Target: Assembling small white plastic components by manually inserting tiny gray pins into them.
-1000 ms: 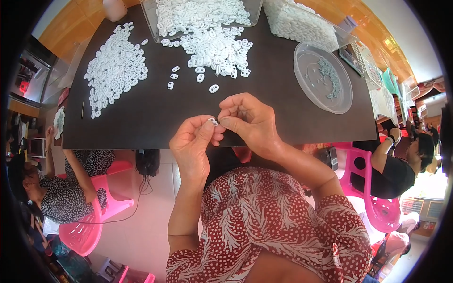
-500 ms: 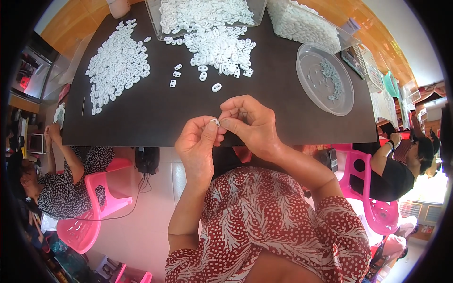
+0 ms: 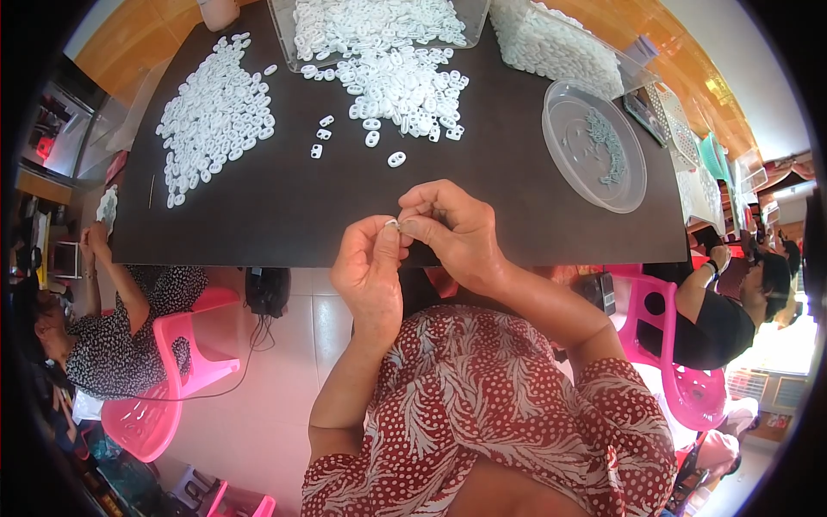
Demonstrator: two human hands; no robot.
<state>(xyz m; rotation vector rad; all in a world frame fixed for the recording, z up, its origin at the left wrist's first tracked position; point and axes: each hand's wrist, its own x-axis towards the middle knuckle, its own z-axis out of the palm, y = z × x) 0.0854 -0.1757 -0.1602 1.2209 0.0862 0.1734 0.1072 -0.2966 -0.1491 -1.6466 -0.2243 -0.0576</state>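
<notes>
My left hand (image 3: 370,267) pinches a small white oval plastic piece (image 3: 392,222) between thumb and forefinger, above the near edge of the dark table. Closed in a pinch, my right hand (image 3: 457,237) meets it at the piece's right side. What its fingertips hold, if anything, is too small and covered to make out. Just beyond my hands lies a single white two-holed piece (image 3: 396,159). A few more like it, including one white piece (image 3: 316,152), lie to its left.
White pieces form a heap (image 3: 220,112) at the left and another heap (image 3: 405,95) spilling from a clear tray (image 3: 284,39). A second clear bin (image 3: 556,52) of white pieces stands far right, near a round clear dish (image 3: 573,168) holding tiny grey-green parts (image 3: 610,151). People sit on both sides.
My left hand has shifted slightly right and turned a little, its wrist nearer my body. My right hand stays pinched at the white piece, dipping slightly.
</notes>
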